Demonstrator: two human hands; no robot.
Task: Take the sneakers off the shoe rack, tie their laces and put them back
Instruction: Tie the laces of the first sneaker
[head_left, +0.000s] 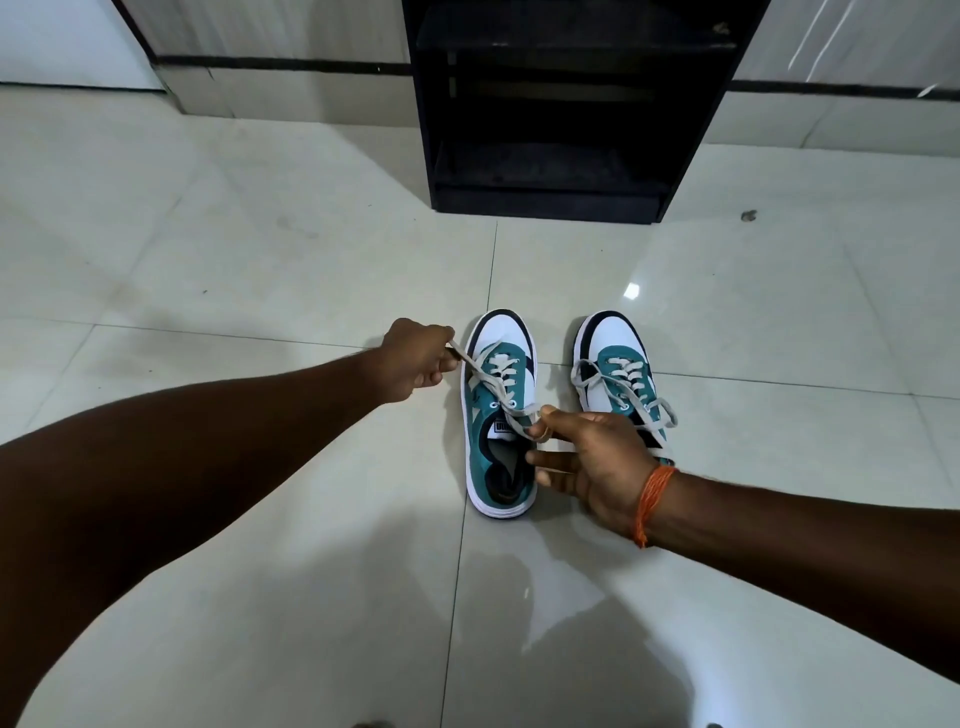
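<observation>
Two teal, white and black sneakers stand side by side on the tiled floor, toes pointing at the rack. My left hand (415, 361) pinches one grey lace end of the left sneaker (496, 415) and holds it out to the left, taut. My right hand (587, 465) grips that shoe's other lace end over its tongue. The two lace ends cross above the top eyelets. The right sneaker (618, 374) has its laces lying loose over both sides; my right hand hides its heel.
A black shoe rack (550, 200) with bare shelves stands on the floor straight ahead, against a pale wall with a dark stripe. Glossy floor tiles (234, 270) spread around the shoes. A small dark speck (748, 215) lies right of the rack.
</observation>
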